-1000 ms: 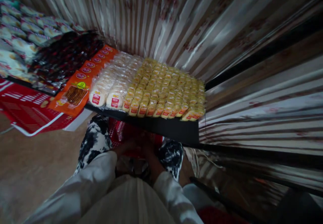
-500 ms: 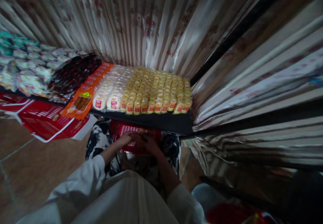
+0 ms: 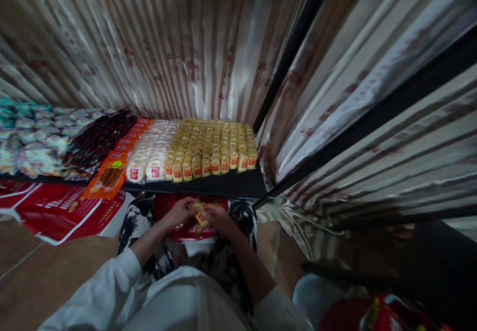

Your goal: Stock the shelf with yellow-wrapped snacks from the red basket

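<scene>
Both my hands low, between my knees, in front of the shelf edge. Left hand (image 3: 181, 210) fingers bent, pinching the upper end of a small yellow oblong packet with a red-orange label (image 3: 201, 216); right hand (image 3: 221, 218) curled, gripping its right side. Packet sits tilted, over a red plastic container (image 3: 163, 207) between my black-and-white patterned trouser legs (image 3: 136, 225). Exact fingertip placement too dim to tell.

Matching yellow packets (image 3: 212, 148) stand in tight rows on the black flat shelf (image 3: 238, 186). Left of them: white round packets in clear wrap (image 3: 151, 154), a flat orange printed bag (image 3: 116, 163) overhanging the edge, dark glossy packets (image 3: 97, 144), then white printed pouches (image 3: 40, 154). Striped floral fabric curtain (image 3: 179, 47) behind.
</scene>
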The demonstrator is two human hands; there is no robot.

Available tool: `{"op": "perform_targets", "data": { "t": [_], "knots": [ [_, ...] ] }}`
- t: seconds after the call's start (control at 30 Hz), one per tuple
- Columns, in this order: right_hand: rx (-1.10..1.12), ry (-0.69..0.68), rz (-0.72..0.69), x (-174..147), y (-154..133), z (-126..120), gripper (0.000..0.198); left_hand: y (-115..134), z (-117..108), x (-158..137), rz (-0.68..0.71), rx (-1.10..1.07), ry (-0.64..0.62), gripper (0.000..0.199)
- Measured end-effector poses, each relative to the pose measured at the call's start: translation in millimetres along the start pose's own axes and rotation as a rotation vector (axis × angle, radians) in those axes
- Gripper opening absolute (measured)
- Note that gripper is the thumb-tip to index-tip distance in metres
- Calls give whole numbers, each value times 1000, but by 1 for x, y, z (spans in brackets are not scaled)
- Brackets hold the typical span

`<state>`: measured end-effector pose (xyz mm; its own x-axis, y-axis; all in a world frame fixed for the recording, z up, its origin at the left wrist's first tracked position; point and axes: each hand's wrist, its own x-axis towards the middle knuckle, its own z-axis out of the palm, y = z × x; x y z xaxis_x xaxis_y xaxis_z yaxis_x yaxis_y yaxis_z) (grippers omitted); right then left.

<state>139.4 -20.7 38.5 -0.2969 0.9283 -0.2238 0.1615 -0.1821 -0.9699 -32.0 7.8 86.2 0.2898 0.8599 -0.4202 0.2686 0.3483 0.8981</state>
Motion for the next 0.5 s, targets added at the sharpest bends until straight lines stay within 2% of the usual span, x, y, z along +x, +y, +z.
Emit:
{"op": "perform_targets", "data": {
  "t": [0.1,0.17,0.23,0.4,0.5],
  "knots": [
    [49,51,-19,0,-10,-7,28,16,4,8,90,66,-12,34],
    [43,140,-28,0,-20,-16,31,28,6,16,158,103,-17,34],
    [-26,313,-73,0,-33,-30,35,42,7,25,208,152,1,36],
    [-374,929,-302,7,-67,-83,43,85,14,54,300,255,30,41],
    [-442,1085,-314,25,-77,-117,50,115,25,71,341,288,53,42]
  ]
}}
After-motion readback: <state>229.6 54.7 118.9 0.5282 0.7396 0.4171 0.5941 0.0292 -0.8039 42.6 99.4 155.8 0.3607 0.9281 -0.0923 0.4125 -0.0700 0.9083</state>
